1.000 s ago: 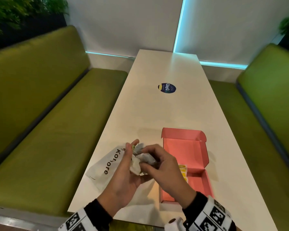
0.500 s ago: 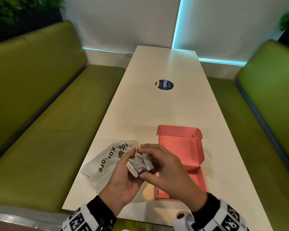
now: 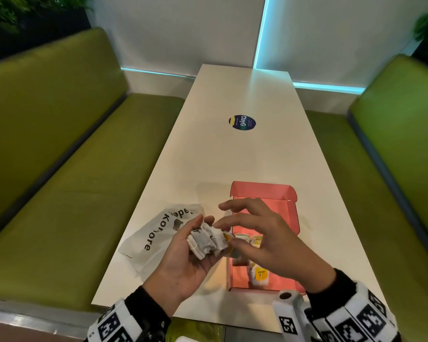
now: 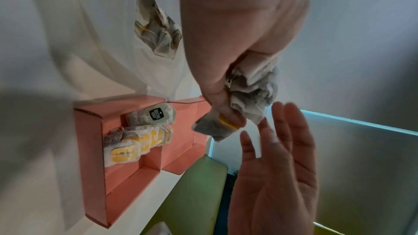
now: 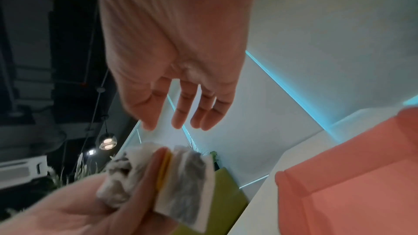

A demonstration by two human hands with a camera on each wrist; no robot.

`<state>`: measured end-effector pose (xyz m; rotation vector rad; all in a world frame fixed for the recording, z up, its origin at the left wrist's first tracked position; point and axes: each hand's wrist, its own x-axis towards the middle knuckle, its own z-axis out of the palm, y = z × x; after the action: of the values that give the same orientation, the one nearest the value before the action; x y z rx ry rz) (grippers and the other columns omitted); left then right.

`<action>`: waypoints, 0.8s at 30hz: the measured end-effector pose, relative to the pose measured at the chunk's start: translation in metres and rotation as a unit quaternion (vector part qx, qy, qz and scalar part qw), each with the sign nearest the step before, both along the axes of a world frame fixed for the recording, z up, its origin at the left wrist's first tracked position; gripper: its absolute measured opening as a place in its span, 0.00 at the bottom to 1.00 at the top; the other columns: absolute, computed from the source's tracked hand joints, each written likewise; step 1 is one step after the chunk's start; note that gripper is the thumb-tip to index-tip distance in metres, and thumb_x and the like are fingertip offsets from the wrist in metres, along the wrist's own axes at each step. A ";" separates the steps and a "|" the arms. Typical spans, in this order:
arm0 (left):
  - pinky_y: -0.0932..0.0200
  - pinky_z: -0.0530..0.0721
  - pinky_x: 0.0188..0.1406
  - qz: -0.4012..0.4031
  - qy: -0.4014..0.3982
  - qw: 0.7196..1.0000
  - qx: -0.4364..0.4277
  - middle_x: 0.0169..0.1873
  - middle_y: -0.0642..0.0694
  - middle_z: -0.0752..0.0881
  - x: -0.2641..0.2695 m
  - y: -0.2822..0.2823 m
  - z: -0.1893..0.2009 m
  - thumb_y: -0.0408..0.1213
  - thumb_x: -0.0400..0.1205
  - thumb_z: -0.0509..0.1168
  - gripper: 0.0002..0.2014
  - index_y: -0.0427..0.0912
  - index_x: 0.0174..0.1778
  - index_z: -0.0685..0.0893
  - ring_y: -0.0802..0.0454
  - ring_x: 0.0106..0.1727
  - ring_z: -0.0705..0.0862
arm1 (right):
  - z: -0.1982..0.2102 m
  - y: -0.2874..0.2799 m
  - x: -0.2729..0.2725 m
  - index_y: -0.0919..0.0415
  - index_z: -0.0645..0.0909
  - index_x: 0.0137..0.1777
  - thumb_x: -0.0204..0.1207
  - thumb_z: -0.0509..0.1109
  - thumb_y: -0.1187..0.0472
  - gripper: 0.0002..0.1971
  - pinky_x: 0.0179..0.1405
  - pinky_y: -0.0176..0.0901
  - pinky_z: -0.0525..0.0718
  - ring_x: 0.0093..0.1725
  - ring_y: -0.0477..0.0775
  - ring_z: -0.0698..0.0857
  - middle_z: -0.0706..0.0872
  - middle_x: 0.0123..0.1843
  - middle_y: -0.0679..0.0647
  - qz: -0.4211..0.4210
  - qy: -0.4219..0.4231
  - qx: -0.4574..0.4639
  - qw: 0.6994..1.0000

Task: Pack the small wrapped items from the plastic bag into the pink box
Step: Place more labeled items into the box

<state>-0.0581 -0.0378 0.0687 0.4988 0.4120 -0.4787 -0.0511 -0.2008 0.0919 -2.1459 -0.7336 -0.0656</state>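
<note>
Releasing the bundle it pinched half a second ago, the right hand now hovers with fingers spread just beside it. Left hand grips the wrapped items, left of the pink box; plastic bag lies on the worktop beyond the left hand.

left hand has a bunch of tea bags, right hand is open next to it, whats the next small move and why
Probably the right hand should pinch one tea bag off the bunch that the left hand grips and carry it to the pink box. Its fingers are spread, holding nothing, just beside the bunch, and the box stands open right behind with a row of bags already in it.
</note>
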 end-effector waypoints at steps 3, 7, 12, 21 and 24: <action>0.55 0.88 0.33 -0.007 0.003 1.000 0.009 0.36 0.38 0.83 -0.001 -0.001 0.001 0.41 0.71 0.65 0.11 0.37 0.43 0.82 0.44 0.36 0.84 | -0.007 0.002 0.002 0.49 0.86 0.53 0.66 0.65 0.56 0.16 0.60 0.25 0.69 0.60 0.44 0.74 0.80 0.62 0.47 0.018 -0.037 -0.058 0.997; 0.55 0.88 0.28 -0.004 0.002 1.000 0.013 0.41 0.38 0.81 -0.001 0.000 0.002 0.40 0.70 0.65 0.10 0.38 0.42 0.83 0.45 0.34 0.86 | -0.009 0.002 0.003 0.51 0.89 0.44 0.66 0.68 0.52 0.11 0.52 0.25 0.74 0.55 0.39 0.79 0.83 0.53 0.40 -0.036 0.006 0.023 0.999; 0.53 0.89 0.25 -0.014 0.018 1.000 -0.003 0.33 0.37 0.87 -0.004 -0.002 0.006 0.39 0.70 0.66 0.11 0.37 0.44 0.82 0.45 0.27 0.87 | -0.001 0.008 -0.002 0.51 0.85 0.38 0.68 0.73 0.59 0.02 0.43 0.34 0.80 0.48 0.42 0.85 0.88 0.46 0.44 -0.091 0.101 0.149 0.979; 0.70 0.68 0.12 -0.009 -0.025 0.992 0.122 0.26 0.48 0.83 -0.002 -0.008 -0.001 0.33 0.71 0.64 0.03 0.42 0.38 0.82 0.53 0.17 0.73 | 0.004 0.018 -0.004 0.61 0.79 0.51 0.76 0.62 0.73 0.10 0.24 0.35 0.78 0.28 0.52 0.83 0.86 0.32 0.59 -0.155 0.352 0.459 0.801; 0.68 0.70 0.12 0.017 -0.097 0.980 0.176 0.24 0.47 0.82 -0.003 -0.007 0.000 0.25 0.77 0.59 0.10 0.43 0.40 0.82 0.54 0.15 0.72 | 0.003 0.016 -0.005 0.60 0.83 0.52 0.78 0.59 0.75 0.13 0.27 0.34 0.81 0.29 0.51 0.84 0.85 0.34 0.60 -0.154 0.379 0.464 0.785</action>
<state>-0.0612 -0.0453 0.0692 0.8721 0.3177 -0.3204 -0.0564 -0.1845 0.0947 -1.1256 0.1573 0.2191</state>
